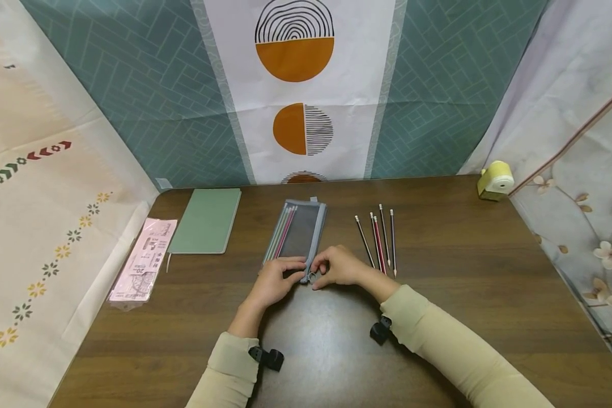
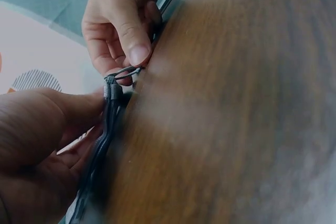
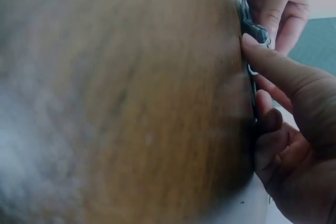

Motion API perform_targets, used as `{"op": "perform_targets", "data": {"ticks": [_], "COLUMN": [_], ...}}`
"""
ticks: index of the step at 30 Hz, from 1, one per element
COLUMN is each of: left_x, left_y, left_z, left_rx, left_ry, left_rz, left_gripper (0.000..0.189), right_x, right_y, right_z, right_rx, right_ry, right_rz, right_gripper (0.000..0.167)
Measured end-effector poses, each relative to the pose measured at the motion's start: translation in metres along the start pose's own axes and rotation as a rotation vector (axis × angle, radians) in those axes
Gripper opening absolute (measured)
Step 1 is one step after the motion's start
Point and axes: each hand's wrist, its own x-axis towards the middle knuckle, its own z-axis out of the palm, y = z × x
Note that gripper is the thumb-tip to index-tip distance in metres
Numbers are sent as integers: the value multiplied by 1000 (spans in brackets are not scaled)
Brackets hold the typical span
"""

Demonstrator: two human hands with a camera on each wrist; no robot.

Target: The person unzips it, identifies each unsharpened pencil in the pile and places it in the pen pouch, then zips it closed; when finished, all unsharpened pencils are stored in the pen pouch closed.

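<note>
A grey-blue mesh zip pouch (image 1: 301, 232) lies flat on the table with several pencils (image 1: 284, 226) inside, along its left side. My left hand (image 1: 277, 277) holds the pouch's near edge, thumb by the zip's end. In the left wrist view the pouch's dark zip edge (image 2: 107, 124) stands up beside that thumb. Just right of it, my right hand (image 1: 339, 266) pinches a small ring (image 1: 313, 277) at the near end of the zip. The left wrist view shows this ring as a loop (image 2: 123, 73) between right thumb and finger. How far the zip is drawn is unclear.
Several loose pencils (image 1: 382, 241) lie right of the pouch, close to my right forearm. A green notebook (image 1: 206, 221) and a pink printed packet (image 1: 144, 260) are at the left. A yellow sharpener (image 1: 496, 180) stands at the back right, by the curtain.
</note>
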Motion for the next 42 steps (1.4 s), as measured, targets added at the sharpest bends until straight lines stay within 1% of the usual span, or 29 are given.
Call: {"op": "perform_targets", "data": {"ticks": [3, 6, 10, 12, 14, 18, 20, 22, 25, 27, 31, 35, 40, 42], "left_x": [-1, -2, -2, -1, 0, 2, 3, 4, 5, 4, 2, 1, 1, 0], "left_y": [0, -1, 0, 1, 1, 2, 2, 3, 4, 4, 6, 10, 10, 9], "left_z": [0, 0, 1, 2, 2, 2, 2, 3, 4, 4, 5, 4, 4, 4], "left_rx": [-5, -13, -17, -19, -21, -29, -29, -30, -25, -20, 15, 50, 62, 67], "left_ry": [-56, -88, -88, -87, -87, -90, -87, -86, -83, -81, -70, -49, -40, -42], "left_rz": [-9, -7, -6, -8, -6, -17, -18, -20, -19, -18, -9, 15, 23, 20], "left_gripper": [25, 29, 32, 33, 35, 36, 36, 36, 35, 35, 33, 31, 30, 29], "right_x": [0, 1, 3, 3, 3, 3, 2, 2, 2, 2, 1, -2, -5, -6], "right_y": [-1, 0, 0, 1, 0, -2, -2, -2, -2, -1, 1, 3, 2, 3], "right_z": [1, 0, -2, -3, -3, -2, -2, -3, -4, -5, -5, -6, -9, -9], "right_rx": [-33, -62, -97, -91, -43, 139, 179, 150, 57, 27, 38, 60, 72, 69], "right_ry": [-17, -47, -86, -96, -98, -105, -95, -78, -45, -38, -33, -29, -83, -96], "right_rz": [0, 0, -16, -23, -19, 12, 7, -20, -75, -98, -121, -136, -134, -142], "right_gripper": [23, 21, 20, 19, 19, 19, 20, 19, 18, 19, 18, 14, 24, 20]}}
